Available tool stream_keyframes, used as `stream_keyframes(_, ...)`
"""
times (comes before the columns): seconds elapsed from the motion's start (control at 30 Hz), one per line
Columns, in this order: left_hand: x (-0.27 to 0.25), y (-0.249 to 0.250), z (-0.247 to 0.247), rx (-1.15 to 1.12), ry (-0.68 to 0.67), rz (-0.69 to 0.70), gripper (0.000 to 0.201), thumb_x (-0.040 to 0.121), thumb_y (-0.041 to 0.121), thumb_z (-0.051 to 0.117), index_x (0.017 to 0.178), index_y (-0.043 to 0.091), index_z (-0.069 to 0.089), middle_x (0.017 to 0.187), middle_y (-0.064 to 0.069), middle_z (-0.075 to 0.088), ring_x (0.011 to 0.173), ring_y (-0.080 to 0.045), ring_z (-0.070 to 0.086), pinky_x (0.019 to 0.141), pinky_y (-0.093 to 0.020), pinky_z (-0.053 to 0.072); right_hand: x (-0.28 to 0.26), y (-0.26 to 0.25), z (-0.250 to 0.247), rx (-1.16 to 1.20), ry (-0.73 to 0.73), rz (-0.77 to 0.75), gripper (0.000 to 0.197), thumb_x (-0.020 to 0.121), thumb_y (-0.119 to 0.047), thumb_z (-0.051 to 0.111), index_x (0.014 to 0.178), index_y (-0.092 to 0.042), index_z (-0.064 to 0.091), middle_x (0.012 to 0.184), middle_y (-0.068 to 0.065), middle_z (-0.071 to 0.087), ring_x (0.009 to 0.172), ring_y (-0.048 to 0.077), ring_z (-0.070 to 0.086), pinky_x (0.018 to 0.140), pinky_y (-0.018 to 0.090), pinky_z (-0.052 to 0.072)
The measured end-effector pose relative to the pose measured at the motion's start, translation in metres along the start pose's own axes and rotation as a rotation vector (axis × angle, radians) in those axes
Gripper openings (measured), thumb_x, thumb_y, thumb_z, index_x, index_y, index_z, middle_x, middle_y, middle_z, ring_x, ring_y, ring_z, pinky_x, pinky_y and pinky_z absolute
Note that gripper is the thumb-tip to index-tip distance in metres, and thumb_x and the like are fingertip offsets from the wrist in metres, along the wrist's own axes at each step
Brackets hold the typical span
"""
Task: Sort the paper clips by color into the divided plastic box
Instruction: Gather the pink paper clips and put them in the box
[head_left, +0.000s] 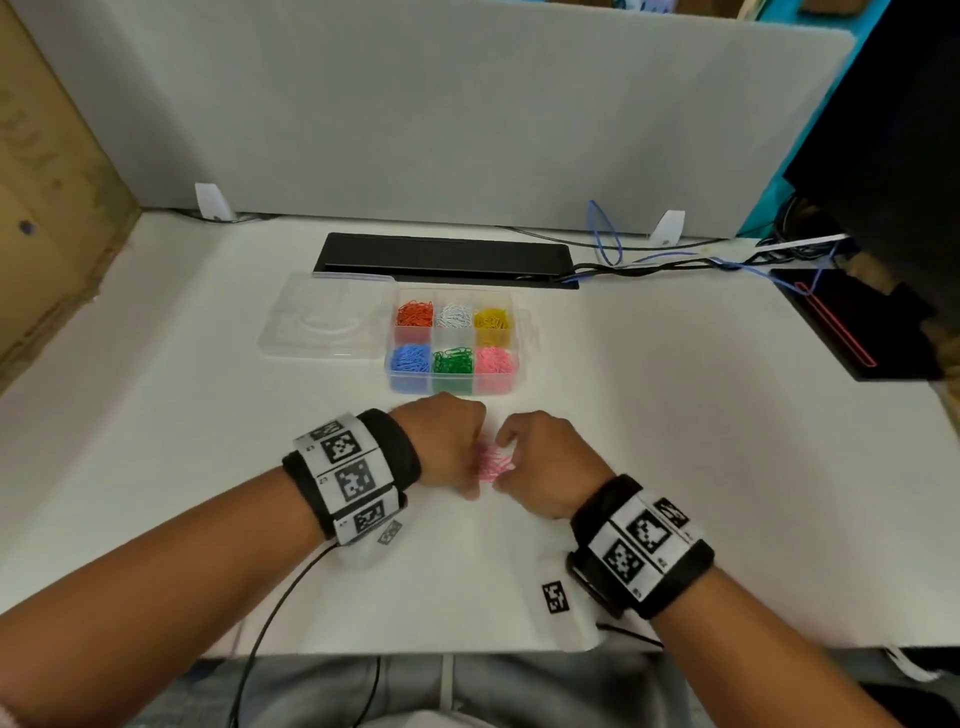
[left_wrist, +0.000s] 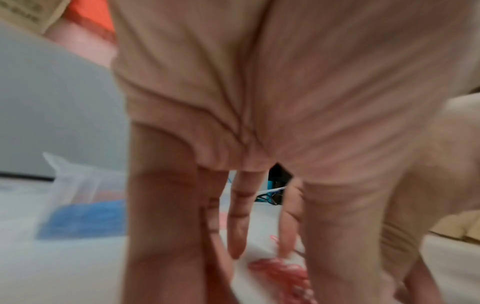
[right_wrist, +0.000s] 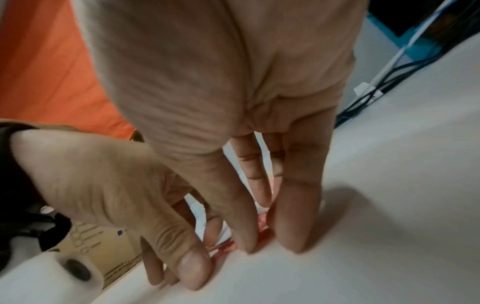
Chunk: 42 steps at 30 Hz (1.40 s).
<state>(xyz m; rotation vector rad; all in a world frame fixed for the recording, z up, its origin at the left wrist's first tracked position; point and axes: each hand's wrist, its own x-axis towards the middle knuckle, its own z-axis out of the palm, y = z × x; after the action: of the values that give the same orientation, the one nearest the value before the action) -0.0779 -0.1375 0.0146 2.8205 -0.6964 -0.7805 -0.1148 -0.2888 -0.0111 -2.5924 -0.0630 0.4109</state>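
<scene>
Both hands are working low on the white surface (head_left: 675, 467), facing each other with a small heap of pink paper clips (head_left: 491, 461) lying between them. The left hand (head_left: 445, 441) is standing on its straightened fingertips just left of the heap, holding nothing. The right hand (head_left: 545, 462) is doing the same on the other side, its thumb (right_wrist: 239, 216) and fingers planted on the surface against the clips, so both are acting as open scoops rather than grips.

The heap is sitting equally close to each hand, stretched roughly toward and away from the person. The divided plastic box (head_left: 452, 340) is lying straight ahead of the hands, near but apart, its clear lid (head_left: 322, 319) folded out to the left. The pink compartment (head_left: 496, 364) is at the near right corner, so the right hand looks slightly better placed for the carry forward once the clips are gathered.
</scene>
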Motion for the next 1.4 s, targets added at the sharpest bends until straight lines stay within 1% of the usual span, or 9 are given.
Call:
stream_keyframes(0.13, 0.001, -0.004, 0.009, -0.222, 0.082, 0.032, 0.036, 0.068, 0.026, 0.086, 0.096, 0.015, 0.068, 0.089, 0.000, 0.070, 0.083, -0.018, 0.065, 0.078, -0.033, 0.055, -0.001, -0.010, -0.006, -0.131, -0.048, -0.022, 0.057, 0.078, -0.035, 0.078, 0.131, -0.025, 0.057, 0.129, 0.004, 0.052, 0.114, 0.024, 0.058, 0.089, 0.028, 0.045)
stream_keyframes(0.23, 0.002, -0.013, 0.011, -0.288, 0.137, 0.020, 0.016, 0.073, 0.017, 0.082, 0.086, 0.013, 0.074, 0.084, -0.001, 0.073, 0.080, -0.015, 0.067, 0.076, -0.030, 0.056, 0.005, -0.010, -0.009, -0.158, -0.053, -0.031, 0.056, 0.077, -0.034, 0.080, 0.129, -0.026, 0.062, 0.132, 0.001, 0.055, 0.120, 0.020, 0.055, 0.096, 0.029, 0.045)
stream_keyframes(0.43, 0.002, -0.028, 0.018, -0.603, 0.179, 0.009, 0.013, 0.072, 0.014, 0.085, 0.080, 0.016, 0.074, 0.068, 0.009, 0.069, 0.058, 0.002, 0.060, 0.063, -0.015, 0.048, 0.011, -0.018, -0.002, -0.121, -0.029, -0.092, 0.013, 0.081, -0.022, 0.073, 0.092, -0.025, 0.078, 0.097, -0.003, 0.074, 0.091, 0.018, 0.067, 0.080, 0.028, 0.054)
stream_keyframes(0.53, 0.000, -0.034, 0.017, -0.651, 0.159, 0.000, 0.012, 0.076, 0.012, 0.082, 0.080, 0.018, 0.072, 0.062, 0.011, 0.064, 0.047, 0.005, 0.055, 0.054, -0.011, 0.044, 0.013, -0.021, 0.000, -0.220, -0.027, -0.095, 0.015, 0.080, -0.015, 0.063, 0.087, -0.019, 0.075, 0.088, 0.001, 0.071, 0.082, 0.022, 0.066, 0.069, 0.026, 0.051)
stream_keyframes(0.73, -0.003, -0.042, 0.008, -0.612, 0.216, 0.017, 0.012, 0.082, 0.011, 0.075, 0.092, 0.018, 0.075, 0.079, 0.015, 0.066, 0.074, -0.001, 0.061, 0.064, -0.008, 0.046, 0.017, -0.022, -0.010, -0.344, -0.021, -0.061, 0.012, 0.079, -0.010, 0.060, 0.088, -0.012, 0.068, 0.090, 0.005, 0.067, 0.083, 0.026, 0.064, 0.070, 0.029, 0.053)
stream_keyframes(0.9, -0.001, -0.049, 0.005, -0.517, 0.205, -0.027, 0.027, 0.082, 0.019, 0.078, 0.108, 0.019, 0.072, 0.091, 0.010, 0.063, 0.087, -0.007, 0.060, 0.075, -0.013, 0.045, 0.021, -0.020, -0.048, 0.003, 0.049, 0.003, 0.012, 0.079, -0.004, 0.069, 0.071, -0.013, 0.070, 0.074, -0.001, 0.068, 0.067, 0.015, 0.066, 0.058, 0.021, 0.047)
stream_keyframes(1.03, -0.002, -0.046, 0.007, -0.435, 0.133, -0.033, 0.051, 0.078, 0.030, 0.081, 0.124, 0.019, 0.064, 0.108, 0.007, 0.061, 0.101, -0.008, 0.057, 0.088, -0.019, 0.045, 0.041, -0.029, -0.076, 0.164, 0.183, 0.034, 0.012, 0.082, -0.001, 0.071, 0.074, -0.009, 0.071, 0.067, 0.002, 0.068, 0.057, 0.015, 0.068, 0.062, 0.031, 0.061)
stream_keyframes(1.2, -0.001, -0.033, 0.012, -0.324, 0.079, -0.023, 0.075, 0.072, 0.036, 0.085, 0.138, 0.021, 0.051, 0.109, 0.007, 0.050, 0.097, -0.010, 0.052, 0.089, -0.022, 0.044, 0.079, -0.036, -0.074, 0.240, 0.174, 0.143, 0.005, 0.083, -0.004, 0.071, 0.079, -0.005, 0.073, 0.072, 0.012, 0.074, 0.067, 0.019, 0.073, 0.078, 0.041, 0.062)
stream_keyframes(1.4, 0.000, -0.032, 0.012, -0.262, 0.098, -0.045, 0.072, 0.072, 0.031, 0.084, 0.136, 0.022, 0.053, 0.106, 0.008, 0.048, 0.097, -0.011, 0.051, 0.087, -0.023, 0.044, 0.067, -0.014, -0.073, 0.281, 0.239, 0.130, 0.014, 0.084, -0.020, 0.077, 0.082, -0.007, 0.072, 0.079, 0.010, 0.073, 0.073, 0.025, 0.073, 0.071, 0.040, 0.063)
